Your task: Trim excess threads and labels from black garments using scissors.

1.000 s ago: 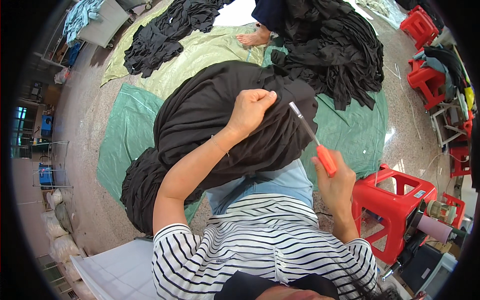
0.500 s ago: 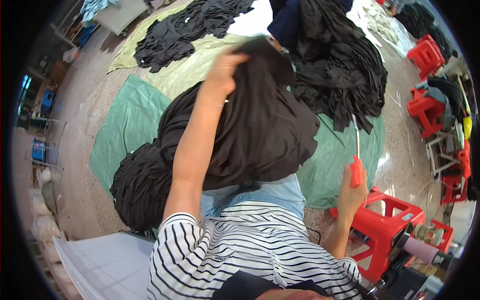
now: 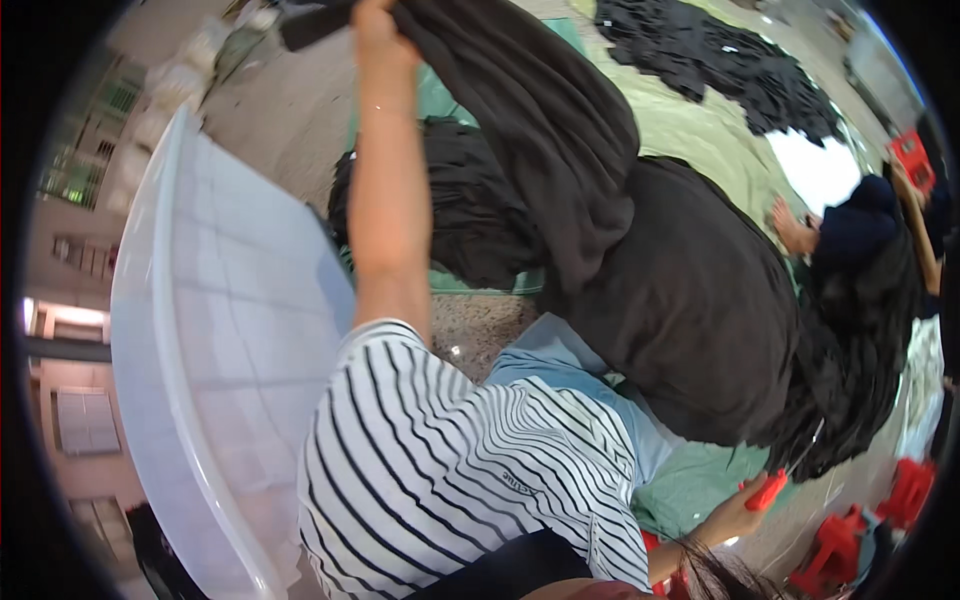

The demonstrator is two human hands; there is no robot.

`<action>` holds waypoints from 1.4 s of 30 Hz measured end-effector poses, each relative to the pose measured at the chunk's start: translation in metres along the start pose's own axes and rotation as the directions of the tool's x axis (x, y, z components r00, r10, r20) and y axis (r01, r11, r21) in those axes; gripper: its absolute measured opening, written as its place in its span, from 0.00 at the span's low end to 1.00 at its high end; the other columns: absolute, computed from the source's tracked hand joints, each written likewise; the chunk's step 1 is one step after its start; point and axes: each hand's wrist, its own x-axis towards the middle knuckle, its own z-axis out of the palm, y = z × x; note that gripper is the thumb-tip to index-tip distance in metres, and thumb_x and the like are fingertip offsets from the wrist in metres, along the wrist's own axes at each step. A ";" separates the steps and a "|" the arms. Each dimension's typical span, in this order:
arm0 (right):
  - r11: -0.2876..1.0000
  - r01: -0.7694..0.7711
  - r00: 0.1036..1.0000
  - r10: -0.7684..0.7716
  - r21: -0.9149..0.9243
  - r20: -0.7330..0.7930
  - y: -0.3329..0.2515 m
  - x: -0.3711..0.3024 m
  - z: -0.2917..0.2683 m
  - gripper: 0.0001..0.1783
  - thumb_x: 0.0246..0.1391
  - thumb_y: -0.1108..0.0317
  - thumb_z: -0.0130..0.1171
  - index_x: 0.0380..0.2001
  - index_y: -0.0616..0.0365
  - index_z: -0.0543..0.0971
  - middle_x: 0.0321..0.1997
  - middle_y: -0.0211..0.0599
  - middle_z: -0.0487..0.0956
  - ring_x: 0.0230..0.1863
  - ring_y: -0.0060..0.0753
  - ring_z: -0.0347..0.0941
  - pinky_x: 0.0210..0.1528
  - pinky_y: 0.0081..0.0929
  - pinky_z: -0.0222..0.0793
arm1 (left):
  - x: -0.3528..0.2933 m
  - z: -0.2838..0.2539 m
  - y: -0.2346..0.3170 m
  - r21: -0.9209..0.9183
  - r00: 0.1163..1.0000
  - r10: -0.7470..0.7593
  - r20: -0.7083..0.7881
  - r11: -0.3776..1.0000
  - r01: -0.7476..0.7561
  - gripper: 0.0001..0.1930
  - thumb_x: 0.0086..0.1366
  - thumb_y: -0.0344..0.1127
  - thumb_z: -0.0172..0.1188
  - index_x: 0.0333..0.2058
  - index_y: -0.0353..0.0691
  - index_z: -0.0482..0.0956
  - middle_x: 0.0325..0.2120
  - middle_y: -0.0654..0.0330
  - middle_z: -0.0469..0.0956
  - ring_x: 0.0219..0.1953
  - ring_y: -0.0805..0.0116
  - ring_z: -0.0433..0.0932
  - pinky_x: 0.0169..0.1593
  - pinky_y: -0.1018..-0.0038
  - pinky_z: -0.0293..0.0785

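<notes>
My left hand [image 3: 380, 28] is raised at the top edge, its fingers closed on dark cloth [image 3: 540, 110]. The lifted cloth runs down to the right, toward a large dark fabric heap [image 3: 690, 300] over my lap. On the lower right my right hand [image 3: 735, 515] grips red-handled scissors [image 3: 768, 490], whose metal blade points up and away toward the dark fabric. The handle partly hides the fingers. Below my raised arm, another gathered dark pile [image 3: 445, 200] lies on a green sheet [image 3: 705, 485].
A large whitish plastic bin [image 3: 230, 330] stands close on my left. Another person's bare foot [image 3: 795, 228] and arm [image 3: 920, 215] show at the right, beside more dark cloth. Red stools [image 3: 835, 550] stand at lower right. Dark garments [image 3: 715, 55] lie on a pale yellow sheet [image 3: 690, 130].
My view has turned left, bringing the bin close. My left hand has swung the cloth up and left, stretching it out from the heap. My right hand still holds the scissors.
</notes>
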 end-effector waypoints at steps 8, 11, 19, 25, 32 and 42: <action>0.980 -0.187 0.978 0.191 -0.063 0.083 -0.019 0.024 0.011 0.18 0.61 0.56 0.59 0.45 0.59 0.81 0.33 0.41 0.84 0.32 0.28 0.77 0.36 0.29 0.72 | 0.126 -0.142 0.306 0.911 0.952 0.095 0.290 0.277 -0.305 0.25 0.64 0.21 0.46 0.60 0.39 0.70 0.52 0.53 0.76 0.54 0.64 0.75 0.63 0.70 0.67; 0.993 -0.004 1.000 0.005 0.116 -0.008 -0.006 0.029 0.032 0.15 0.60 0.62 0.62 0.43 0.61 0.79 0.31 0.41 0.81 0.29 0.25 0.70 0.35 0.29 0.70 | 0.109 -0.125 0.168 0.882 0.918 0.357 0.171 0.361 -0.304 0.16 0.58 0.33 0.69 0.44 0.35 0.83 0.46 0.57 0.79 0.48 0.65 0.77 0.53 0.69 0.74; 0.989 -0.139 0.990 0.141 0.050 -0.022 0.005 0.018 0.033 0.16 0.57 0.58 0.63 0.44 0.56 0.79 0.23 0.40 0.75 0.27 0.35 0.74 0.32 0.35 0.69 | -0.161 0.011 -0.146 0.812 0.674 -0.458 0.580 0.269 -0.517 0.19 0.59 0.32 0.63 0.50 0.36 0.76 0.57 0.46 0.71 0.60 0.51 0.69 0.63 0.63 0.62; 0.783 -0.506 0.861 0.434 0.361 0.265 0.027 0.037 0.072 0.22 0.53 0.59 0.66 0.51 0.53 0.78 0.28 0.28 0.79 0.28 0.20 0.75 0.25 0.24 0.70 | -0.302 0.111 -0.185 0.155 0.026 -0.214 0.977 0.616 -0.772 0.20 0.58 0.44 0.65 0.48 0.44 0.80 0.55 0.54 0.74 0.61 0.57 0.69 0.66 0.52 0.55; 0.821 -0.400 0.846 0.160 0.407 0.509 -0.003 0.130 0.124 0.26 0.43 0.62 0.73 0.48 0.55 0.80 0.26 0.25 0.75 0.22 0.18 0.67 0.25 0.21 0.64 | -0.199 0.198 -0.310 0.421 0.263 -0.404 0.876 0.374 -0.826 0.19 0.60 0.39 0.64 0.48 0.37 0.78 0.46 0.50 0.79 0.50 0.52 0.76 0.56 0.63 0.68; 0.479 -0.306 0.883 -0.181 0.823 0.433 -0.072 0.160 0.022 0.22 0.45 0.72 0.69 0.47 0.57 0.78 0.32 0.20 0.76 0.26 0.12 0.67 0.27 0.15 0.61 | -0.219 0.212 -0.311 0.480 0.041 -0.520 0.853 0.751 -0.453 0.29 0.63 0.52 0.60 0.59 0.45 0.67 0.62 0.46 0.64 0.69 0.50 0.55 0.66 0.61 0.55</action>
